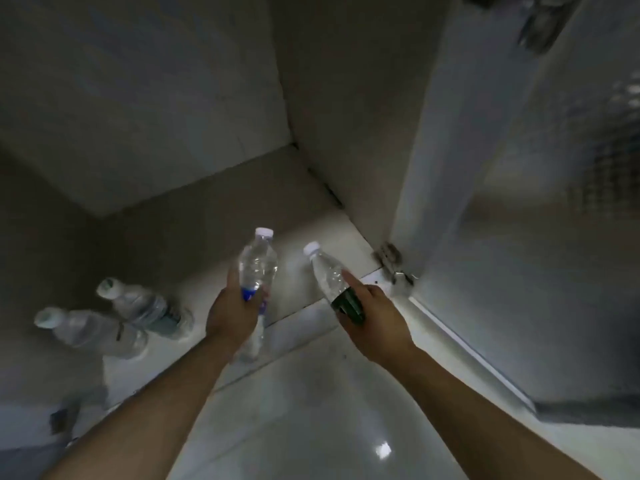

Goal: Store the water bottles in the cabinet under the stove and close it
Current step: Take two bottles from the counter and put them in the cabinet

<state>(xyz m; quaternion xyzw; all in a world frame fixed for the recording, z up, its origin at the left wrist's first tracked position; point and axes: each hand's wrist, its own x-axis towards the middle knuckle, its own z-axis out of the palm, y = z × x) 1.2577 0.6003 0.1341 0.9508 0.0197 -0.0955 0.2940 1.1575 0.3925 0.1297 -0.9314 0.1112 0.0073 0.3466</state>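
The left hand [232, 315] grips a blue-labelled bottle [258, 261] round its middle. Its fingers cover most of the label, and the bottle's base is a blur below the hand. The right hand [375, 323] holds a green-labelled bottle [327, 275] with the forefinger laid straight along it and the base hidden in the palm. Both are held at the mouth of the cabinet [214, 202], caps pointing inward. Inside at the left stand a rear bottle [145, 308] and a front bottle [93, 332], dim and smeared. The open door [485, 237] at the right carries a blurred hinge [389, 258].

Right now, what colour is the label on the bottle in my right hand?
The label is dark green; head view.
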